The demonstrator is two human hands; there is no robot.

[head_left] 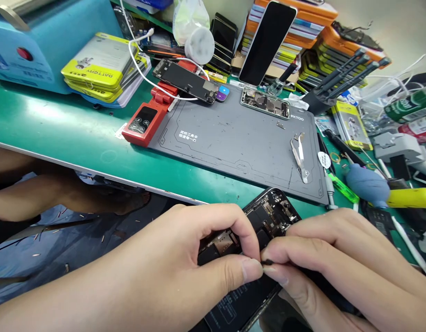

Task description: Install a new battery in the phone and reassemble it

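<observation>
An opened phone (277, 210) lies tilted under both hands, its circuit parts and camera area bare at the upper end. A black battery (230, 306) with faint print fills its lower part. Over the phone's middle, my left hand (178, 244) has thumb and index finger pinched together. My right hand (330, 258) meets it fingertip to fingertip, with a small black piece (267, 262) between its thumb and index finger. Whether the left fingertips also grip that piece is hidden. The hands cover much of the phone's middle and right edge.
A grey work mat (227, 133) carries tweezers (298, 157) and an opened phone frame (266, 103). A red device (145, 124) stands at its left, below a detached phone screen (185, 80). A blue air blower (368, 184) and tools crowd the right. Another person's leg (61, 196) shows at left.
</observation>
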